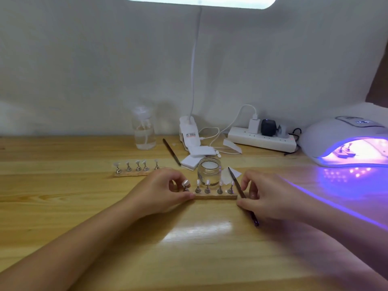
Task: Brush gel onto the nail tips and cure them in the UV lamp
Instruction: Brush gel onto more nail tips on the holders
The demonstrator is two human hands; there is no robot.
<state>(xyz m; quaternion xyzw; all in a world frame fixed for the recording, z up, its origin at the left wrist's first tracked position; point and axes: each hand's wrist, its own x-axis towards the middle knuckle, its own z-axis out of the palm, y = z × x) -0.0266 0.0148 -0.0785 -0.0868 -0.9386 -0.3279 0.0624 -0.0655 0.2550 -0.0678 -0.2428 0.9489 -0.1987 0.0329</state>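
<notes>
The strip of nail stands [216, 196] lies on the counter [84, 206] between the two hands, its long axis running left to right across the view. The left hand [161, 192] pinches the strip's left end, fingers curled around the first stand. The right hand [266, 198] sits at the right end, fingers curled toward the strip, and grips a brush [241, 190] whose tip points up and away. Whether the right fingers actually touch the strip cannot be told. Five stands rise upright from the strip, each carrying a nail tip [185, 182].

Both hands are equally near the strip. The UV lamp [336, 139] is lit and stands to the right of and beyond the right hand, well apart from the strip, its opening facing the person. The likely next move is a carry rightward to that opening, long axis kept level.

Containers:
- UV lamp: already holds stands under the violet light.
- Glass jar [209, 171], open, just beyond the strip: contents appear clear.
- Pump bottle [144, 131], beyond the left hand: clear liquid, partly full.

A second strip [134, 172] with five stands lies beyond the left hand.
</notes>
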